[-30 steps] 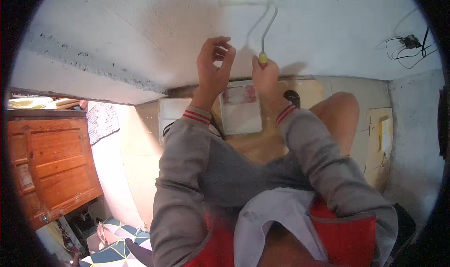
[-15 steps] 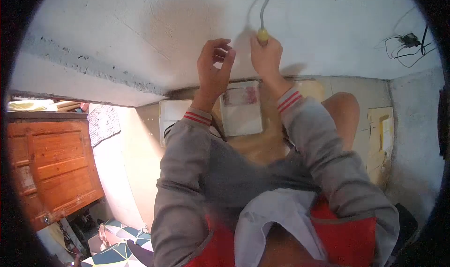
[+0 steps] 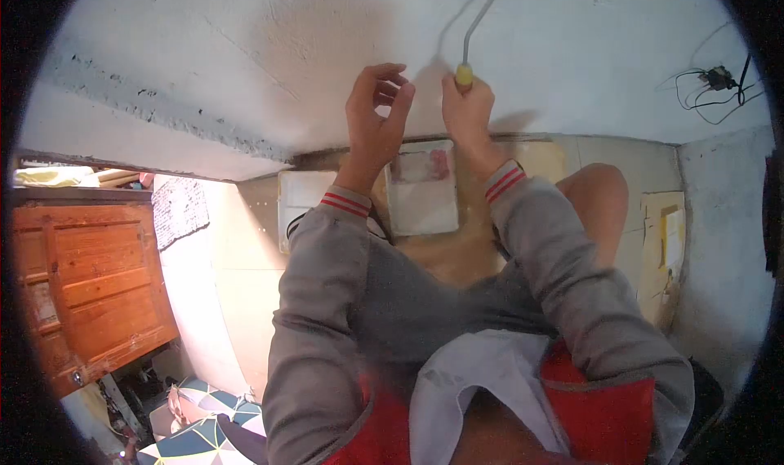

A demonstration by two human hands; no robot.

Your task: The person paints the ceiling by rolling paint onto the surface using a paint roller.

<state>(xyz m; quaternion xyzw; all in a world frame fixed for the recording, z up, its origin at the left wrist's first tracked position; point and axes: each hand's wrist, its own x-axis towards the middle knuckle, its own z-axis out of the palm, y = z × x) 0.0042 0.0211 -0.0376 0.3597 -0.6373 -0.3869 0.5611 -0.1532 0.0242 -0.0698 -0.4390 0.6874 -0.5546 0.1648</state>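
My right hand is closed around the yellow handle of what looks like a paint roller. Its thin bent metal rod runs up along the pale wall, and the head lies outside the view. To the left of it, my left hand is raised before the wall with fingers curved and apart, holding nothing. On the floor below both hands lies a white tray with a reddish patch at its far end.
A second white tray sits farther left, partly behind my left forearm. The wall rises ahead, with a black plug and loose cables at right. A wooden cabinet stands at left, and a yellowish board leans at right.
My right hand and the roller handle have shifted slightly right and down. My left hand has barely moved and keeps its curved shape.
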